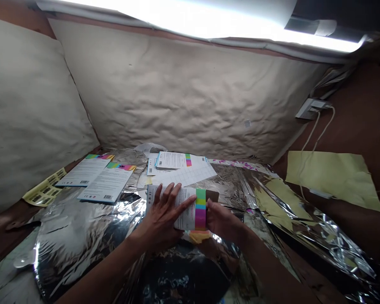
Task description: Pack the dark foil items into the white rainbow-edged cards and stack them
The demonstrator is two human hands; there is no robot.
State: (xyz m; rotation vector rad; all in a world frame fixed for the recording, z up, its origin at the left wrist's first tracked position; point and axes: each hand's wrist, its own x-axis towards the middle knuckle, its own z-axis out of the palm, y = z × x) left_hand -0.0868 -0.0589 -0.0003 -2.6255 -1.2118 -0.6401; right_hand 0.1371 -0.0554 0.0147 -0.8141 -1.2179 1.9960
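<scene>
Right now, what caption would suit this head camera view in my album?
Left hand lies flat on a printed card with a rainbow stripe, right hand grips its end, over crinkled silver foil.

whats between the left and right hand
In the head view, a printed card with a coloured band lies between the left hand and right hand, both touching it.

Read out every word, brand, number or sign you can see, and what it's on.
No text can be read.
Near card under the left hand: print too small.
Left card on the foil: print and barcode digits too small.
Back card: print too small.
</scene>
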